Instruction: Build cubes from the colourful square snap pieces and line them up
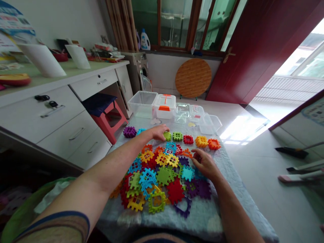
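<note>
My left hand (160,132) reaches to the far row of plastic pieces. Its fingers are closed on a light green interlocking tile (167,136). My right hand (204,163) is at the right side of the loose pile, fingers bent and apart, with no piece visible in it. Close to its fingertips lie an orange tile (186,153) and a purple tile (184,161). The pile between my arms mixes yellow (173,160), blue, green (164,175), red (175,191) and purple notched tiles. Some have window-like openings, others are solid.
Sorted stacks line the far side: purple (130,132), green (177,136), red (188,139), yellow (201,141) and orange (214,144). Behind them stand a clear bin (143,104), an orange-latched box (164,111) and smaller clear containers. A pink stool (111,119) is left of the cloth-covered table.
</note>
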Demonstrator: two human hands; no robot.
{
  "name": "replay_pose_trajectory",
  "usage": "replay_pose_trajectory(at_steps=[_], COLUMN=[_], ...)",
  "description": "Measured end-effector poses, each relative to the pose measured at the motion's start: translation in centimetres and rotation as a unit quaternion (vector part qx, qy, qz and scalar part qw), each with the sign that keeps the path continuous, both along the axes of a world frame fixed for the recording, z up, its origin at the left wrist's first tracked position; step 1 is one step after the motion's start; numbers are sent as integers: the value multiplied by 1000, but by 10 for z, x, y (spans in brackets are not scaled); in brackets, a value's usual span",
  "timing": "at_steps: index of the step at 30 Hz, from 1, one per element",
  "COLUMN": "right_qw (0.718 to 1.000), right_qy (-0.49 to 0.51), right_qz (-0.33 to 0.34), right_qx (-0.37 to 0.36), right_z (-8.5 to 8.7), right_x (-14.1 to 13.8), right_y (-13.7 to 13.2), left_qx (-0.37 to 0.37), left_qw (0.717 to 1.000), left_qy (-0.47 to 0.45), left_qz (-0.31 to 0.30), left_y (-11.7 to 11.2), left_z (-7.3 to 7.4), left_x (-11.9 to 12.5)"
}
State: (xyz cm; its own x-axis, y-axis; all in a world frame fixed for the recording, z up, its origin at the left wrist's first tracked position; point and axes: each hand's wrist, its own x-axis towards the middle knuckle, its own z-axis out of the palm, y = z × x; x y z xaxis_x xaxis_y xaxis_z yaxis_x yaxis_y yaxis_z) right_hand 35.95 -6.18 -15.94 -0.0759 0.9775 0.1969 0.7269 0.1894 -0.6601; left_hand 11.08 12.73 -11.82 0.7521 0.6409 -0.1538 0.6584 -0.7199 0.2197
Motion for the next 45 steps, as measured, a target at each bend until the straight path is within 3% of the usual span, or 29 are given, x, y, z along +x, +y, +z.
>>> replay_pose_trajectory(at_steps=[9,15,19,24,30,37,41,45], right_qw=[1000,1000,1000,1000,1000,1000,1000,1000], right_qy=[-1,-8,-12,-21,-23,-7,-15,-22], right_qz=[-1,-3,4,8,7,-3,1,4], right_qx=[-7,-8,-6,7,6,12,8,10], right_z=[3,1,2,8,10,8,6,5], right_x=[0,0,-1,-4,-7,-7,-6,-5], right_y=[-1,0,0,-2,-3,-3,-2,-2], left_qx=[-48,-14,30,37,69,162,193,197], left_qw=[998,999,995,993,992,979,973,975], left_qy=[-32,-44,-88,-114,-103,-127,-120,-93], left_qz=[9,20,22,20,33,12,-38,-43], left_y=[0,-8,-41,-118,-191,-243,-262,-262], left_z=[-1,6,27,43,20,0,-11,-17], left_x=[2,-6,-37,-87,-120,-107,-94,-84])
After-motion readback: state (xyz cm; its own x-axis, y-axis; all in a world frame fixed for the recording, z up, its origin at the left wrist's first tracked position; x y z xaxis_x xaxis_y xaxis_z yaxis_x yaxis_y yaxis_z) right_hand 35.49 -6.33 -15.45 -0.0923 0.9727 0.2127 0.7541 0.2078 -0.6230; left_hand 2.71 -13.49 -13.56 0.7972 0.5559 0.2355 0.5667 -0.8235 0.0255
